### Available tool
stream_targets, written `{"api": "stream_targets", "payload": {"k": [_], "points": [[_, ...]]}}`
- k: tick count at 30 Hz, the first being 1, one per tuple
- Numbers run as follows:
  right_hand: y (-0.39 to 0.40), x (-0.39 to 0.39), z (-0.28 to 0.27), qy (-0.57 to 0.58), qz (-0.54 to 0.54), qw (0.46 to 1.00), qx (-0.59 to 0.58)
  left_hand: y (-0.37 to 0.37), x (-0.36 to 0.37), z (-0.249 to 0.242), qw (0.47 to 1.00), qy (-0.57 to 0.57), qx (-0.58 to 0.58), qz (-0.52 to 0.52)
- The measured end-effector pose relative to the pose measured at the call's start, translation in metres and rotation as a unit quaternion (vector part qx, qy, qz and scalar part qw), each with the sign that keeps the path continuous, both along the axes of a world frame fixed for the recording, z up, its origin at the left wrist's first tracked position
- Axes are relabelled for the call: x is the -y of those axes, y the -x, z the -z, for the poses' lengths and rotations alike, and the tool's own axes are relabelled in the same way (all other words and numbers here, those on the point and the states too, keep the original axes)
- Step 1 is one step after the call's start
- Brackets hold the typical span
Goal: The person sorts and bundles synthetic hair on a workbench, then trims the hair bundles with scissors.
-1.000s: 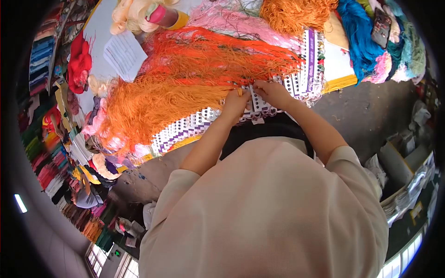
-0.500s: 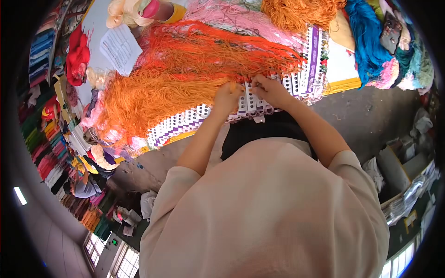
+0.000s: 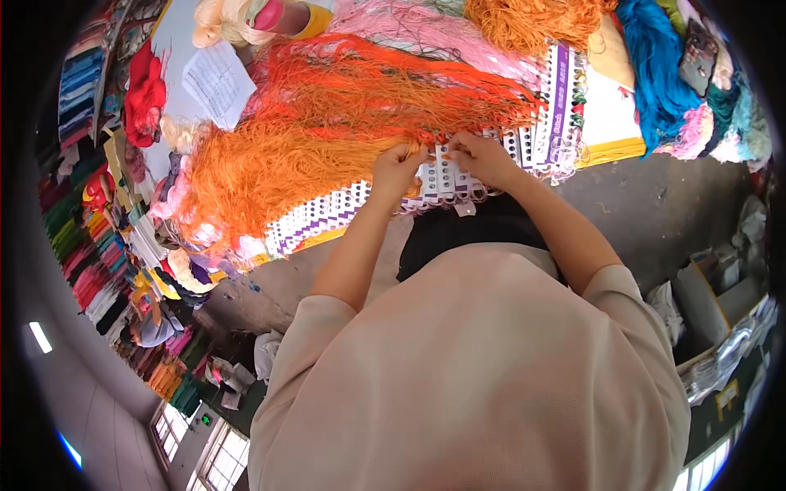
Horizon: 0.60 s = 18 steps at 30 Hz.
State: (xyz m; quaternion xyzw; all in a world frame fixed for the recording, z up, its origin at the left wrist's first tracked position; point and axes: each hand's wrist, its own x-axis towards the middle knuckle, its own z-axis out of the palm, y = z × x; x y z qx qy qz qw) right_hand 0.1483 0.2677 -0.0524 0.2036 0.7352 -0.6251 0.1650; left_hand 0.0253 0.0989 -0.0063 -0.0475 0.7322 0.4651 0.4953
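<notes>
2 bare hands are seen at the near side of the table, set apart by a narrow gap in which white, narrow cards punched with rows of round holes [image 3: 444, 177] are exposed. By the left hand [image 3: 395, 172], the right end of the long, loose, light-orange thread mass [image 3: 270, 168] is met; its thumb and fingertips are drawn close together, but whether a strand is clamped cannot be told. The fingers of the right hand [image 3: 487, 161] are bent over the cards, and whether anything is gripped there cannot be told either. The cards are lined along the near edge in a row of more than 10, too crowded for an exact count, with their near ends lying at the edge. Beyond the light-orange thread, 1 red-orange thread mass [image 3: 360, 78] and 1 pink thread mass [image 3: 401, 29] are spread. At the far left, 1 printed white paper sheet [image 3: 217, 86] and 1 bright-red yarn bundle [image 3: 145, 94] are placed; at the far right, 1 teal-blue thread hank [image 3: 652, 78]. Right of the cards, the yellow table edge [image 3: 610, 153] is exposed; beyond it, grey concrete floor [image 3: 655, 196] is left as room for the right elbow.
</notes>
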Motion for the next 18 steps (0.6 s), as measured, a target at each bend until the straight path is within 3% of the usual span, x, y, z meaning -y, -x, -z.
{"api": "stream_targets", "payload": {"k": [1,3,6,7,8,10,11,12,13,14,16,17,18], "points": [[0.0,-0.001,-0.001,-0.003,-0.003,1.0,0.009,0.002,0.001,-0.005,1.0,0.0,0.0,0.0],[0.0,-0.003,-0.002,-0.003,-0.005,1.0,0.007,0.006,0.003,-0.019,0.96,-0.125,0.239,-0.075],[0.0,-0.003,0.003,0.041,0.011,0.999,-0.002,-0.007,-0.011,-0.032,0.936,-0.183,0.284,-0.096],[-0.001,-0.003,0.005,0.083,0.032,0.996,-0.007,-0.009,-0.011,-0.025,0.949,-0.172,0.263,-0.035],[-0.002,-0.006,0.007,0.083,0.031,0.996,-0.007,-0.014,-0.015,-0.022,0.949,-0.172,0.262,-0.036],[0.0,-0.015,-0.001,0.203,0.049,0.977,0.045,-0.023,-0.026,-0.015,0.987,-0.022,0.088,0.129],[0.0,-0.015,0.0,0.202,0.048,0.977,0.045,-0.023,-0.025,-0.003,0.977,-0.018,0.038,0.207],[-0.001,-0.015,0.003,0.178,0.025,0.983,0.038,-0.02,-0.019,0.014,0.978,-0.019,0.036,0.206],[-0.002,-0.014,0.006,0.153,0.003,0.988,0.031,-0.015,-0.011,0.031,0.929,0.034,-0.137,0.341],[-0.002,-0.011,0.006,0.152,0.002,0.988,0.031,-0.011,-0.004,0.038,0.831,0.086,-0.304,0.458],[-0.002,-0.004,0.002,-0.111,-0.09,0.989,-0.024,0.003,0.002,-0.003,0.935,0.118,-0.209,0.262],[-0.001,-0.001,0.002,-0.133,-0.081,0.988,-0.017,0.021,0.014,-0.025,0.989,0.048,-0.021,0.135],[-0.002,0.0,0.003,-0.133,-0.08,0.988,-0.017,0.041,0.032,-0.045,0.985,-0.023,0.17,0.001]]}}
